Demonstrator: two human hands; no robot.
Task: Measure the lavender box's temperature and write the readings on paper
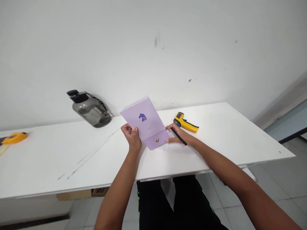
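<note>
A light purple notebook (151, 118) with a dark blue horse-head print is tilted up above the white table (96, 159). A band with a small gold emblem crosses its lower part. My left hand (131, 136) is closed on its left edge, with the thumb on the front. At the lower right edge, my right hand (179, 134) grips the notebook between thumb and fingers. A black pen (178, 136) lies across that same hand, held along the fingers. Just beyond it sits a yellow and black infrared thermometer (188, 124).
A grey see-through bottle (92, 111) with a black lid and strap stands by the wall on the left. An orange tape measure (14, 138) lies at the far left. The table's right edge (261, 127) slopes toward the near corner.
</note>
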